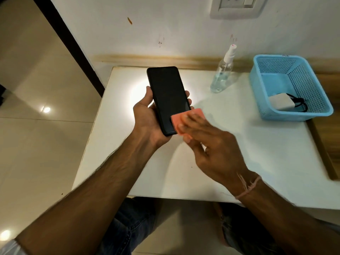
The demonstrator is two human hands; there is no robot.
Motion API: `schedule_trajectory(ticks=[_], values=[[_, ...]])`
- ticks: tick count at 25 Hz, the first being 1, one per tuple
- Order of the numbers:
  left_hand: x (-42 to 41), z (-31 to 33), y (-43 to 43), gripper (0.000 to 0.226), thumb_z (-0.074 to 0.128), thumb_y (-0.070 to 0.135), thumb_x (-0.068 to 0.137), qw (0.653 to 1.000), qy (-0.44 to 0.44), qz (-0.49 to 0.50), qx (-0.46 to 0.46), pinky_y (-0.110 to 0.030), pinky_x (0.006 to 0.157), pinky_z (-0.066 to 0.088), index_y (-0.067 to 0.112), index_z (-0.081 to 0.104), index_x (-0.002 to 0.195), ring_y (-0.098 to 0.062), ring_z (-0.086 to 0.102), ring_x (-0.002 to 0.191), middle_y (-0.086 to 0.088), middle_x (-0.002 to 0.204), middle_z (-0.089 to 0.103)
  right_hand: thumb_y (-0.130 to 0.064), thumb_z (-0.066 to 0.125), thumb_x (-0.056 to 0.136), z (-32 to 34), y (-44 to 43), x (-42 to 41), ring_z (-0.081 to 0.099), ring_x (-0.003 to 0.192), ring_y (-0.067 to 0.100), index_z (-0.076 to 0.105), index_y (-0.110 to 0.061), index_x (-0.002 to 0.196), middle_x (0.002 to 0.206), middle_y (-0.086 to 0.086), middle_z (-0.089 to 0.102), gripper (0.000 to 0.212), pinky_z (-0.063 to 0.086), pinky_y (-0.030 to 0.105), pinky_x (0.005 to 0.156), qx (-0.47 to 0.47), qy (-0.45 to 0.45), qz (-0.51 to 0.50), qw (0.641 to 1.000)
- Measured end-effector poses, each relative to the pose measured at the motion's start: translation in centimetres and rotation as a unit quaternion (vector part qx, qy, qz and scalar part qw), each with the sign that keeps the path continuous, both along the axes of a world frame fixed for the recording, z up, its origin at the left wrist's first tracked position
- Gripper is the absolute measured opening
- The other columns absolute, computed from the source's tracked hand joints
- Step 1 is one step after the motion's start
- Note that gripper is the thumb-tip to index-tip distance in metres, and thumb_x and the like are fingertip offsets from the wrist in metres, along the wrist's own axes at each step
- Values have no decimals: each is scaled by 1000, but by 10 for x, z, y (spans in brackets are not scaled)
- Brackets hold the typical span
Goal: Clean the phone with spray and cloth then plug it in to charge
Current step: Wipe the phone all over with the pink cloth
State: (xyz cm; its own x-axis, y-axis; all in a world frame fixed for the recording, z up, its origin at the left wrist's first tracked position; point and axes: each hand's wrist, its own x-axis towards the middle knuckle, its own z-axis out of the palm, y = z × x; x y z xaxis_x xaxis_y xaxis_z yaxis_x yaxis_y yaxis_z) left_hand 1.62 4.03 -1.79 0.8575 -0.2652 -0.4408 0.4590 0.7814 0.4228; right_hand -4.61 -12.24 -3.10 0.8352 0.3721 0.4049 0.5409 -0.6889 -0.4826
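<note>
Though blurry, right hand over cloth.

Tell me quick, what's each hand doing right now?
Left hand: closed around the phone, holding it.
Right hand: open, straight fingers pressing the orange cloth onto the phone's lower end.

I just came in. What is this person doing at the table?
A person is wiping a phone. The left hand holds it screen up over the white table, and the right hand presses an orange cloth on its lower end. The spray bottle stands near the wall. The charger lies in the blue basket, not yet plugged into the wall socket.
</note>
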Motion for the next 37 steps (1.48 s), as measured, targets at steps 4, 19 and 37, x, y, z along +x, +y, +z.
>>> schedule_trajectory(ticks=[4,19,37], values=[[-2,3,-5,76,36,63,99,1000,1,-16,-3,-45,100,49,3,55,141,-36,62,106,-23,127,61,-24,53,97,-3,19,-4,35,140,24,52,-7,136,144,8,47,43,41,45,109,-3,-9,-10,1000],[-6,5,-12,77,28,63,101,999,-11,-39,4,-42,96,47,4,46,147,-31,59,103,-20,125,57,-27,61,92,1,14,-2,49,131,22,59,-8,129,135,6,57,42,46,40,105,16,-9,22,1000],[-8,-7,-21,57,42,59,99,993,-33,-46,107,-40,81,61,17,75,117,-28,75,97,-12,112,75,-36,38,102,28,15,30,19,147,23,36,-25,147,160,-2,19,46,21,25,109,24,115,-95,989]])
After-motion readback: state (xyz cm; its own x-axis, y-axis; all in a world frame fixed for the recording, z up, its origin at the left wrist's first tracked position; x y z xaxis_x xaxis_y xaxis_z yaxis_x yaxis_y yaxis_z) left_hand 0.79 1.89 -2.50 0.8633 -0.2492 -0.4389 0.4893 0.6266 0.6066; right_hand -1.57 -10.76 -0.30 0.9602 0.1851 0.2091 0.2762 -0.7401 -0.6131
